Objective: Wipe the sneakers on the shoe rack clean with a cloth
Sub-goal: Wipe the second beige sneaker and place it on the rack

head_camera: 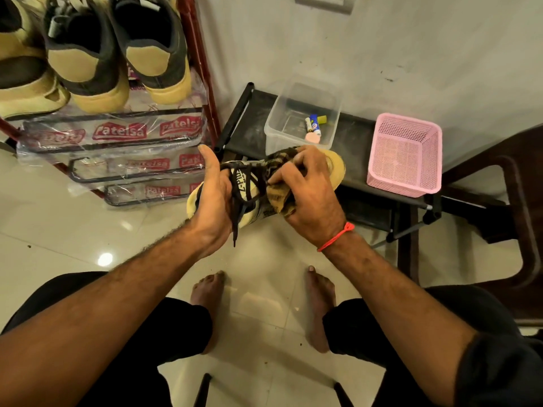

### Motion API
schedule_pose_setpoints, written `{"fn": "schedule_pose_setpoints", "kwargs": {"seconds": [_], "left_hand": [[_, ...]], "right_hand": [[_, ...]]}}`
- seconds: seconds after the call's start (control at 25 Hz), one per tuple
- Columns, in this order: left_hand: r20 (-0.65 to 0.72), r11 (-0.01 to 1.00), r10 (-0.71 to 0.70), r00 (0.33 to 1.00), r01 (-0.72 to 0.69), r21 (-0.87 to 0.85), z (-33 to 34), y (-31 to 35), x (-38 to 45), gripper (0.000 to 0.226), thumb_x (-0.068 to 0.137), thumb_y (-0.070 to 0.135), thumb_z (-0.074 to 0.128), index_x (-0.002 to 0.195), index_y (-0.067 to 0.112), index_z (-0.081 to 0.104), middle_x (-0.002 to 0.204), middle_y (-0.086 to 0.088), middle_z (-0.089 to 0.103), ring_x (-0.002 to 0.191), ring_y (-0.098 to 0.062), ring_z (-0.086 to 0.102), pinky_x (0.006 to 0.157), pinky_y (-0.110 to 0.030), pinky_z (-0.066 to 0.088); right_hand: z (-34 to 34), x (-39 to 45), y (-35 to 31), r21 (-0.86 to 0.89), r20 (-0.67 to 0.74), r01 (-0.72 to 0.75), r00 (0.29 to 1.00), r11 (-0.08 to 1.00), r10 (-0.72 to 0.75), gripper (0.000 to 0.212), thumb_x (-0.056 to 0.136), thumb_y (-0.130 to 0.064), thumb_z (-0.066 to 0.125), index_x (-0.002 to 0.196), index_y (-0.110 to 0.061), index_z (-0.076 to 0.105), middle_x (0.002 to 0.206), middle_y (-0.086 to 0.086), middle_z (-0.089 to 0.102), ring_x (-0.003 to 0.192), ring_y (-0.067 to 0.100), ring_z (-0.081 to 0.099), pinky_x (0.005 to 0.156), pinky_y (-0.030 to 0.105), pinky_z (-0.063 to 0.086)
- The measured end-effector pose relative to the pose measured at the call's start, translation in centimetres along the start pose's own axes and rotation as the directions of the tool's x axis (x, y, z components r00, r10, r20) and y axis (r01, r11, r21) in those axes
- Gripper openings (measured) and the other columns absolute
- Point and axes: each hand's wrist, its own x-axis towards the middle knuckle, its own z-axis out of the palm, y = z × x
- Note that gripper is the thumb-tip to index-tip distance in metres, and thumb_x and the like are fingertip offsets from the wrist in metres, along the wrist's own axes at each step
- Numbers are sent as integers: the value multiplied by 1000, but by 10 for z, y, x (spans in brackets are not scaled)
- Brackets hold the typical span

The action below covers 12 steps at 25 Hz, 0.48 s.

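A pale yellow sneaker (335, 165) with black laces is held in mid-air in front of me, its toe pointing right. My left hand (213, 195) grips its heel end, thumb raised. My right hand (308, 189) holds a brown patterned cloth (279, 198) bunched against the sneaker's upper near the laces. One lace end dangles below the shoe. At the upper left, the red shoe rack (205, 83) carries several more tan and dark sneakers (88, 63) on its top shelf, heels toward me.
Clear plastic printed with a red logo wraps the rack's lower shelves (117, 133). A low black stand (355, 133) by the wall bears a clear tub (276, 124) with small items and a pink basket (405, 155). A dark wooden chair (517, 218) stands right. My bare feet rest on glossy tiles.
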Motion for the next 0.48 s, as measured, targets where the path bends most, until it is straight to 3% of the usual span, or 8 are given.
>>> {"fn": "schedule_pose_setpoints", "kwargs": {"seconds": [0.16, 0.32, 0.4, 0.48], "left_hand": [[17, 1000, 11, 1000, -11, -7, -4, -1, 8, 103, 93, 77, -2, 138, 6, 58, 129, -18, 68, 124, -30, 64, 113, -49, 43], [39, 999, -23, 999, 25, -41, -11, -4, 10, 111, 89, 84, 2, 133, 1, 63, 129, -23, 67, 127, -33, 62, 118, -53, 36], [49, 996, -44, 998, 48, -78, -15, -5, 10, 114, 87, 87, 5, 131, 0, 64, 130, -25, 66, 127, -36, 61, 118, -53, 37], [69, 992, -55, 996, 63, -110, -14, -5, 10, 114, 86, 88, 8, 132, 0, 64, 131, -27, 65, 127, -38, 60, 116, -54, 39]], "right_hand": [[-21, 6, 21, 121, -39, -146, 988, 982, 152, 44, 72, -18, 70, 111, -17, 51, 112, 19, 46, 112, 30, 48, 99, 41, 47], [-19, 8, 17, 177, 39, -186, 982, 966, 182, 36, 79, -42, 73, 99, -14, 65, 120, 11, 36, 126, 23, 37, 112, 40, 39], [-12, 8, 15, 214, -5, -234, 971, 948, 240, 29, 84, -36, 74, 99, -12, 66, 124, 11, 35, 126, 20, 39, 108, 34, 43], [-9, 7, 14, 191, -38, -214, 973, 958, 226, 42, 83, -19, 74, 121, -9, 59, 139, 17, 32, 134, 20, 35, 105, 17, 44]]}}
